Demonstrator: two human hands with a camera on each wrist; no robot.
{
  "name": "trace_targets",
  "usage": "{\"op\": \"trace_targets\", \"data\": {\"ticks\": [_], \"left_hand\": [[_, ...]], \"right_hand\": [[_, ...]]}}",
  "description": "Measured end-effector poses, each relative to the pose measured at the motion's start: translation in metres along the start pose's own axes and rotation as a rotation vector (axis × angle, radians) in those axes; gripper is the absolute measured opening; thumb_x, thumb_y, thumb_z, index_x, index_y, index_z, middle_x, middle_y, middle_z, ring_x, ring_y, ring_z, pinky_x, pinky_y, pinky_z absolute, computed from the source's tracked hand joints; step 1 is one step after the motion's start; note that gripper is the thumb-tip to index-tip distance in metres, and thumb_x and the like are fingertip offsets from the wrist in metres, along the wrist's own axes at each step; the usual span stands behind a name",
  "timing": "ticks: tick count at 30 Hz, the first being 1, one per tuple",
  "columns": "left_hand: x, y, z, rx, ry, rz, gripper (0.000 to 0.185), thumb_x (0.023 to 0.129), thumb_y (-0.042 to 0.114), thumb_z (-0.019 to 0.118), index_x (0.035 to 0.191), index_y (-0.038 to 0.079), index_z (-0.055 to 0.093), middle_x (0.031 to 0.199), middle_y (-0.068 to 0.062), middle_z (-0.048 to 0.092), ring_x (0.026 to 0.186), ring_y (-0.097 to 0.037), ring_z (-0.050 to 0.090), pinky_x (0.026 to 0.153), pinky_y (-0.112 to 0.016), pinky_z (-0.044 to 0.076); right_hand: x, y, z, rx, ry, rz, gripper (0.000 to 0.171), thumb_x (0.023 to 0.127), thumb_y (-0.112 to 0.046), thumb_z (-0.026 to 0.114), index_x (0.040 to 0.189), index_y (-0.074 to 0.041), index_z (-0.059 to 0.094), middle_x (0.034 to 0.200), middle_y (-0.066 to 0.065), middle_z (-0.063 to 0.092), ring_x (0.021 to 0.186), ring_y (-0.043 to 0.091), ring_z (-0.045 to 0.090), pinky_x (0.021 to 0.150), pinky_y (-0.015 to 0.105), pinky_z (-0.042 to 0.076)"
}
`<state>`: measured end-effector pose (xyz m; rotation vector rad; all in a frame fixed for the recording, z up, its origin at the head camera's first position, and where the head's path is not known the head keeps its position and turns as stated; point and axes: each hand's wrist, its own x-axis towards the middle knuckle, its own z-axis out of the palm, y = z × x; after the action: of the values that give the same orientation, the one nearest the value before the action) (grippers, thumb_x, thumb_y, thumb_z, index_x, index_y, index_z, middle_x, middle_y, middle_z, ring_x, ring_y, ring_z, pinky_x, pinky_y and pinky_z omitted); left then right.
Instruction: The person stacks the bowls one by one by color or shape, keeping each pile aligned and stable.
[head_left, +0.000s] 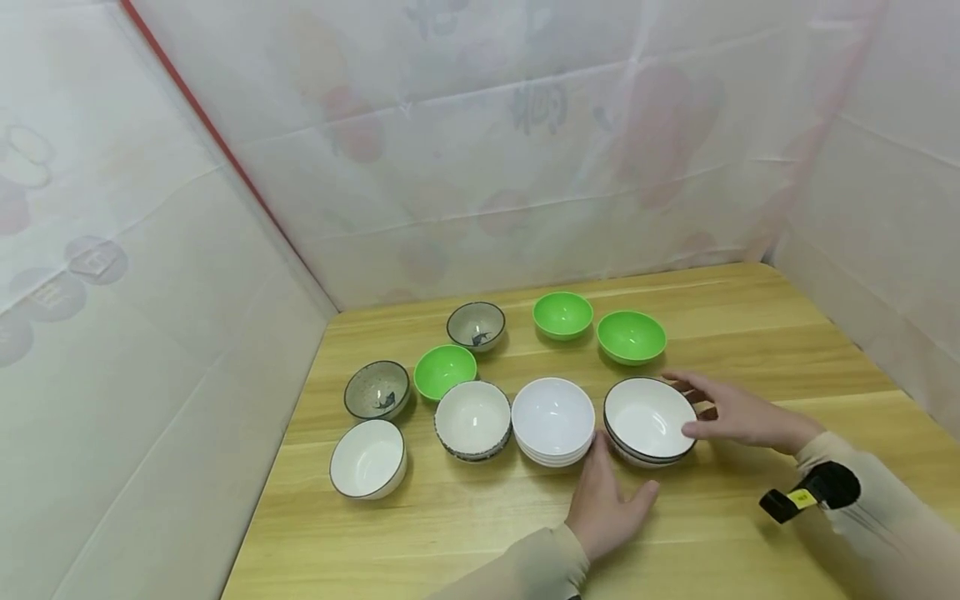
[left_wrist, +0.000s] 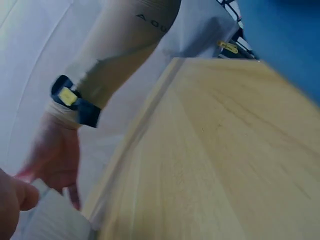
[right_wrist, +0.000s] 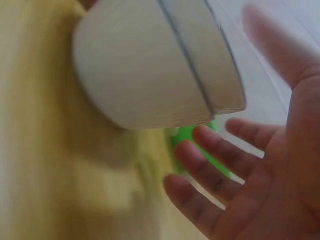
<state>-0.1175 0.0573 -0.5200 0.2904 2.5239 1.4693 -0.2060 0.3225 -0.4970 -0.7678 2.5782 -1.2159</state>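
Observation:
Two nested white bowls with black rims (head_left: 649, 417) stand at the right end of the front row. At their right side is my right hand (head_left: 731, 414), thumb and fingers spread around the rim. The right wrist view shows that hand (right_wrist: 265, 175) relaxed beside the pale bowl wall (right_wrist: 135, 65), with a gap between. My left hand (head_left: 606, 507) is in front of the same bowls, thumb stretched out, fingertips by the neighbouring stack of plain white bowls (head_left: 553, 421). In the left wrist view, only part of the left hand (left_wrist: 12, 200) shows, near a bowl.
Left of the plain stack are speckle-sided bowls (head_left: 472, 423) and a single black-rimmed white bowl (head_left: 369, 460). Behind stand three green bowls, one at the far right (head_left: 632, 337), and two grey bowls, one at the back (head_left: 476, 325). White sheeting (head_left: 480, 208) encloses the wooden table (head_left: 450, 533).

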Motion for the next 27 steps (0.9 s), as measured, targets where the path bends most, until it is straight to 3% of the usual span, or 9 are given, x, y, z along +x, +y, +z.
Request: {"op": "trace_targets", "data": {"ticks": [3, 6, 9, 13, 15, 19, 24, 27], "left_hand": [[-0.009, -0.001, -0.017, 0.063, -0.085, 0.059, 0.079, 0.088, 0.049, 0.061, 0.147, 0.004, 0.032, 0.145, -0.007, 0.042, 0.131, -0.020, 0.041, 0.107, -0.035, 0.036], [-0.016, -0.002, -0.037, 0.145, -0.196, 0.159, 0.062, 0.093, 0.048, 0.055, 0.138, 0.006, 0.047, 0.131, -0.001, 0.053, 0.120, -0.012, 0.050, 0.100, -0.029, 0.042], [-0.022, -0.002, -0.058, 0.208, -0.326, 0.283, 0.050, 0.098, 0.044, 0.051, 0.130, 0.006, 0.055, 0.121, 0.003, 0.059, 0.108, -0.004, 0.055, 0.090, -0.020, 0.045], [-0.030, -0.001, -0.084, 0.275, -0.503, 0.442, 0.043, 0.101, 0.036, 0.047, 0.129, 0.005, 0.055, 0.119, 0.003, 0.061, 0.103, 0.002, 0.056, 0.082, -0.011, 0.044], [-0.033, -0.001, -0.096, 0.304, -0.558, 0.504, 0.042, 0.102, 0.035, 0.046, 0.130, 0.005, 0.054, 0.121, 0.003, 0.061, 0.103, 0.004, 0.056, 0.081, -0.009, 0.044], [-0.038, -0.003, -0.113, 0.320, -0.556, 0.561, 0.041, 0.102, 0.034, 0.046, 0.131, 0.006, 0.054, 0.120, 0.001, 0.062, 0.104, 0.002, 0.056, 0.081, -0.010, 0.045], [-0.041, -0.008, -0.125, 0.245, -0.502, 0.515, 0.042, 0.102, 0.033, 0.046, 0.132, 0.004, 0.053, 0.120, -0.003, 0.063, 0.104, 0.000, 0.057, 0.081, -0.014, 0.047], [-0.043, -0.014, -0.129, 0.196, -0.476, 0.479, 0.041, 0.102, 0.031, 0.047, 0.132, 0.003, 0.053, 0.120, -0.005, 0.063, 0.104, 0.000, 0.057, 0.082, -0.016, 0.048]], "right_hand": [[-0.005, 0.002, 0.008, 0.110, -0.044, -0.031, 0.100, 0.076, -0.011, 0.079, 0.153, -0.008, 0.016, 0.144, 0.016, 0.038, 0.123, 0.004, 0.044, 0.092, 0.025, 0.046], [-0.006, 0.004, 0.019, 0.197, -0.061, -0.054, 0.108, 0.072, -0.006, 0.081, 0.154, -0.014, 0.011, 0.147, 0.014, 0.034, 0.128, 0.004, 0.040, 0.097, 0.020, 0.039], [-0.006, 0.006, 0.029, 0.204, -0.028, -0.066, 0.110, 0.070, -0.005, 0.083, 0.154, -0.014, 0.013, 0.146, 0.012, 0.036, 0.128, 0.007, 0.041, 0.099, 0.015, 0.034], [-0.006, 0.009, 0.034, 0.179, 0.013, -0.042, 0.110, 0.069, -0.008, 0.085, 0.153, -0.017, 0.015, 0.145, 0.009, 0.038, 0.127, 0.008, 0.042, 0.099, 0.013, 0.032], [-0.004, 0.010, 0.035, 0.179, 0.025, -0.030, 0.108, 0.071, -0.010, 0.085, 0.153, -0.017, 0.016, 0.144, 0.009, 0.039, 0.127, 0.008, 0.042, 0.099, 0.014, 0.033], [0.002, 0.012, 0.037, 0.176, 0.059, -0.006, 0.105, 0.073, -0.012, 0.084, 0.153, -0.015, 0.017, 0.144, 0.012, 0.040, 0.125, 0.007, 0.043, 0.098, 0.012, 0.033], [0.013, 0.013, 0.042, 0.197, 0.099, 0.027, 0.102, 0.075, -0.013, 0.082, 0.153, -0.014, 0.017, 0.144, 0.014, 0.040, 0.125, 0.005, 0.041, 0.098, 0.010, 0.029], [0.022, 0.014, 0.047, 0.240, 0.121, 0.039, 0.097, 0.078, -0.012, 0.080, 0.153, -0.011, 0.018, 0.145, 0.016, 0.039, 0.129, 0.011, 0.040, 0.098, 0.009, 0.028]]}}
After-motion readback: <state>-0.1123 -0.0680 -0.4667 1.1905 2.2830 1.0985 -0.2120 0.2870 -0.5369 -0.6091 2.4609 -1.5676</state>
